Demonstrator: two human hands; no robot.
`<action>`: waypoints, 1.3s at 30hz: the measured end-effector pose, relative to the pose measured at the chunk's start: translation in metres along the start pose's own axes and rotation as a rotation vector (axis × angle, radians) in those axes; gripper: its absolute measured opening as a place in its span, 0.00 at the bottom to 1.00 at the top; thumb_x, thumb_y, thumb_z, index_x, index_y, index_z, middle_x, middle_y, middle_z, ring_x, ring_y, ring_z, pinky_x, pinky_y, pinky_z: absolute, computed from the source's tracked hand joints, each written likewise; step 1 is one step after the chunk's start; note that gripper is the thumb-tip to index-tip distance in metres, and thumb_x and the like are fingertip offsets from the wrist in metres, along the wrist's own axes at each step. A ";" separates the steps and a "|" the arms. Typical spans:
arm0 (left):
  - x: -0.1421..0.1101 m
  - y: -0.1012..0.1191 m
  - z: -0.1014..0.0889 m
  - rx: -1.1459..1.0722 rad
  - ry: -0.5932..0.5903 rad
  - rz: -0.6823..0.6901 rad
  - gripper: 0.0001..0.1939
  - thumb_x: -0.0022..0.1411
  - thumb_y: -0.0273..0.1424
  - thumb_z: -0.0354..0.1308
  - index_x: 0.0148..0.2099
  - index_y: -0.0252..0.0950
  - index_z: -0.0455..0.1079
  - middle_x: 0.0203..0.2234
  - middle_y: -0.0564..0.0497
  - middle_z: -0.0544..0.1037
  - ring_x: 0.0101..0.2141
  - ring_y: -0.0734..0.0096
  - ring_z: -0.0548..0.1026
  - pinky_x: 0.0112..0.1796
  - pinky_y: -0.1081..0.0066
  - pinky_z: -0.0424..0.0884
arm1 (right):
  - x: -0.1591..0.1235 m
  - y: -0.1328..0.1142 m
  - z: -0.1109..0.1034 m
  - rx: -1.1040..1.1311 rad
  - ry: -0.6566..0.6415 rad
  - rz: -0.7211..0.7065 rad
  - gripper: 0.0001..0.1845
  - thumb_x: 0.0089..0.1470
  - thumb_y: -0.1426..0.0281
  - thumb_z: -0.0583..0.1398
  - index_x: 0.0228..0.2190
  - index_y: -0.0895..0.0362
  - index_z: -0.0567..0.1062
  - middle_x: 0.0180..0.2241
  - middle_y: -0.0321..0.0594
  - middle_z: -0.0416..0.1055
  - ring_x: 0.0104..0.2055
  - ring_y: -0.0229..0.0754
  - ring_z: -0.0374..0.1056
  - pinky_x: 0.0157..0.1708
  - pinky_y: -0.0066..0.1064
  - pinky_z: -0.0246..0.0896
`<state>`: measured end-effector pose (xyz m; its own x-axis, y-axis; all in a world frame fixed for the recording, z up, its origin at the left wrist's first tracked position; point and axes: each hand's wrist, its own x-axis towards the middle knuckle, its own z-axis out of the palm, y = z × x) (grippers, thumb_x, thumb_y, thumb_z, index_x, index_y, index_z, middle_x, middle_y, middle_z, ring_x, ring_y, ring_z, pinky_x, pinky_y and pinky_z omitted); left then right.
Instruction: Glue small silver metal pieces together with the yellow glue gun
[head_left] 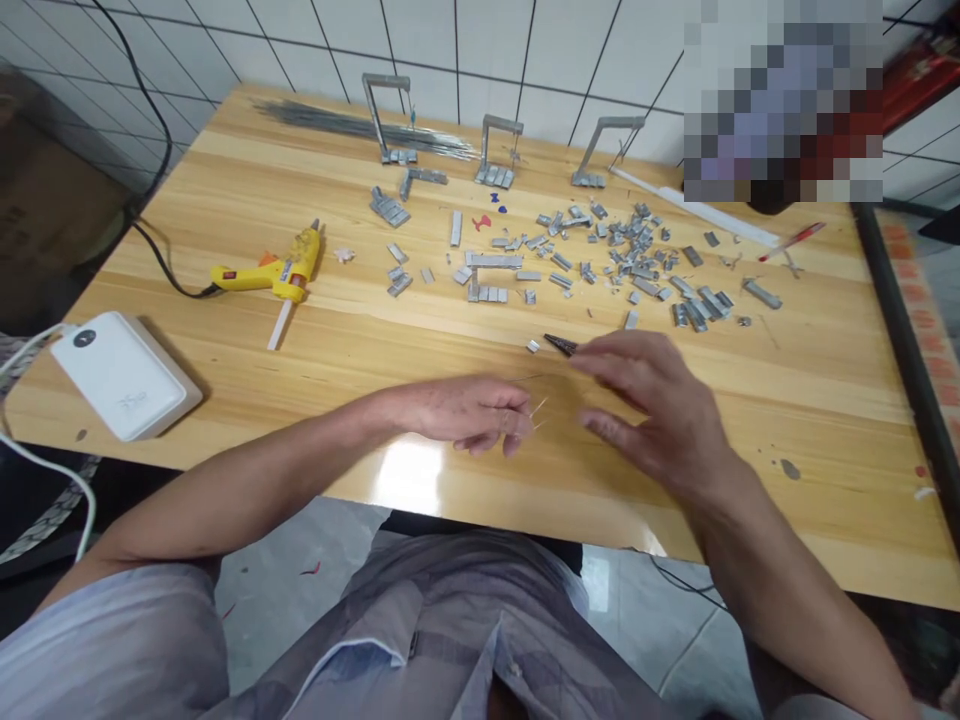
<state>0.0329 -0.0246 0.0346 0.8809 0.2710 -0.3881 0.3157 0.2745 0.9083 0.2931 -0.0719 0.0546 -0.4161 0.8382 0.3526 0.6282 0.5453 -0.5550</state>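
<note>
My left hand (480, 412) is closed, pinching a thin bent metal wire (539, 406) whose ends stick out past the fingertips. To its right, my right hand (656, 410) hovers over the table with thumb and fingers spread and nothing between them. Dark plier jaws (559, 345) show just beyond the right fingertips; the rest of that tool is hidden behind the hand. A tiny silver piece (532, 346) lies left of the jaws.
Grey metal-looking pieces (637, 245) are scattered mid-table. Several small frames (487, 150) stand behind them, near a bundle of wires (360, 122). On the left are a yellow glue gun (300, 262) and a white power bank (124, 375). A red pen (791, 242) lies at right.
</note>
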 end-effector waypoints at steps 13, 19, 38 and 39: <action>-0.011 0.012 -0.014 0.578 0.453 0.056 0.18 0.73 0.41 0.53 0.32 0.37 0.70 0.24 0.55 0.75 0.27 0.73 0.69 0.31 0.73 0.61 | -0.010 0.017 0.031 -0.060 -0.313 -0.105 0.17 0.73 0.73 0.53 0.50 0.54 0.81 0.45 0.48 0.79 0.44 0.50 0.75 0.43 0.40 0.69; -0.005 0.004 -0.017 0.795 0.623 0.101 0.15 0.72 0.36 0.52 0.35 0.36 0.73 0.26 0.53 0.76 0.29 0.70 0.70 0.34 0.71 0.61 | -0.009 0.021 0.035 -0.230 -0.276 -0.081 0.17 0.72 0.72 0.53 0.50 0.55 0.81 0.46 0.50 0.78 0.46 0.53 0.73 0.48 0.45 0.68; -0.008 0.001 -0.018 0.821 0.568 0.123 0.11 0.69 0.29 0.52 0.38 0.36 0.76 0.27 0.55 0.76 0.27 0.73 0.70 0.33 0.72 0.60 | -0.006 0.019 0.028 -0.565 -0.307 -0.078 0.15 0.70 0.74 0.53 0.34 0.57 0.77 0.34 0.48 0.75 0.36 0.51 0.68 0.39 0.42 0.57; -0.008 0.001 -0.018 0.820 0.568 0.124 0.11 0.69 0.29 0.52 0.38 0.36 0.76 0.27 0.55 0.76 0.27 0.73 0.70 0.33 0.72 0.60 | -0.007 0.020 0.029 -0.597 -0.316 -0.093 0.15 0.71 0.74 0.53 0.34 0.57 0.77 0.34 0.48 0.75 0.36 0.51 0.68 0.39 0.42 0.56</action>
<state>0.0204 -0.0101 0.0360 0.6928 0.7132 -0.1067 0.5670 -0.4474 0.6916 0.2890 -0.0671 0.0192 -0.6014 0.7937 0.0913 0.7976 0.6032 0.0095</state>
